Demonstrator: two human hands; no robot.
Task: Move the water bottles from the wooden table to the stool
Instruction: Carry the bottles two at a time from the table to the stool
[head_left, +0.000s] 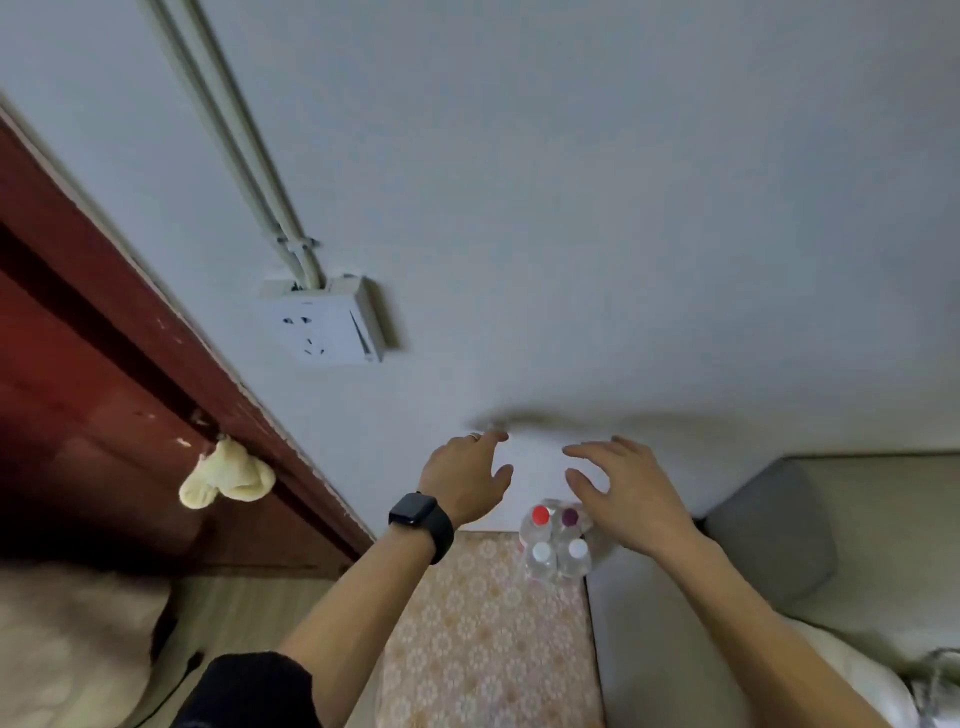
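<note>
Several clear water bottles stand in a tight cluster at the far right corner of a surface with a floral orange cover (478, 639). One has a red cap (540, 514), one a purple cap (570, 516), and two have white caps (542, 552). My left hand (465, 480), a black watch on its wrist, hovers open above and left of the cluster. My right hand (631, 491) hovers open just right of the bottles, with fingers spread. Neither hand touches a bottle. No stool is in view.
A white wall with a power socket (324, 322) and cable conduits rises right behind the bottles. A dark red door (104, 364) with a pale cloth (226, 480) hanging on it is at left. A grey cushion (774, 530) and pale bedding lie at right.
</note>
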